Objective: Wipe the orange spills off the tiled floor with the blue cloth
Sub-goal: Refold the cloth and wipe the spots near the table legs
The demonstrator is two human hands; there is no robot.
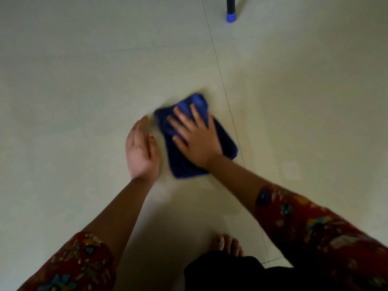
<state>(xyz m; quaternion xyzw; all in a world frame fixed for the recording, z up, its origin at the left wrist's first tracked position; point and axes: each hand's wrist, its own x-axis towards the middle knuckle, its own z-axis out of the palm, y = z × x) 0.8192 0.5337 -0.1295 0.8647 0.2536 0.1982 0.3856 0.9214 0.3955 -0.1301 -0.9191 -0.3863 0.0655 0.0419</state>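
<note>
A folded blue cloth [225, 141] lies flat on the pale tiled floor [84, 80] in the middle of the view. My right hand [195, 136] presses down on it with fingers spread; the cloth looks blurred. My left hand [141, 149] rests on the floor just left of the cloth, on its edge with the palm facing the cloth, fingers straight, holding nothing. I see no distinct orange spill; a faint smear shows on the tile near the cloth's far end [201, 91].
A tile joint [222, 78] runs from the top down past the right side of the cloth. A dark furniture leg with a blue foot [231, 16] stands at the top right. My bare foot [228, 244] is at the bottom centre.
</note>
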